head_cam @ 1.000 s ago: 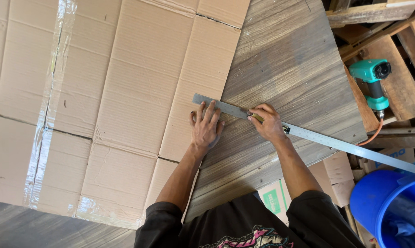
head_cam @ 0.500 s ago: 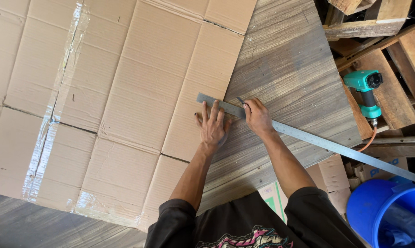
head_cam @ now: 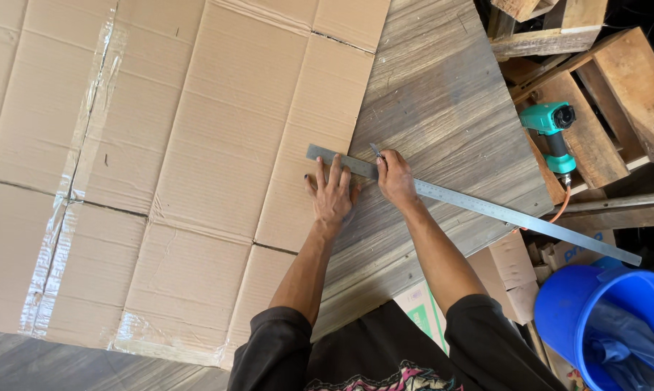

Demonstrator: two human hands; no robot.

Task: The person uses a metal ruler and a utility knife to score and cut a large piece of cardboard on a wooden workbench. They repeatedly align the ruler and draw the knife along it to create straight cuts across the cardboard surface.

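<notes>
A long steel ruler (head_cam: 486, 210) lies slanted across a grey wood-grain panel (head_cam: 443, 108), its left end over the edge of flattened cardboard (head_cam: 196, 145). My left hand (head_cam: 331, 192) presses flat on the ruler's left end, fingers spread. My right hand (head_cam: 396, 177) grips a small cutter knife (head_cam: 377, 152) whose blade tip rests against the ruler's upper edge, just right of my left hand.
A teal pneumatic nail gun (head_cam: 554, 134) with an orange hose lies on wooden pallets (head_cam: 617, 80) at the right. A blue bucket (head_cam: 559, 311) stands lower right beside small cardboard boxes (head_cam: 512, 271). Taped cardboard covers the left side.
My right hand has slid left along the ruler towards my left hand, bringing the knife with it. The left hand has stayed pressed on the ruler.
</notes>
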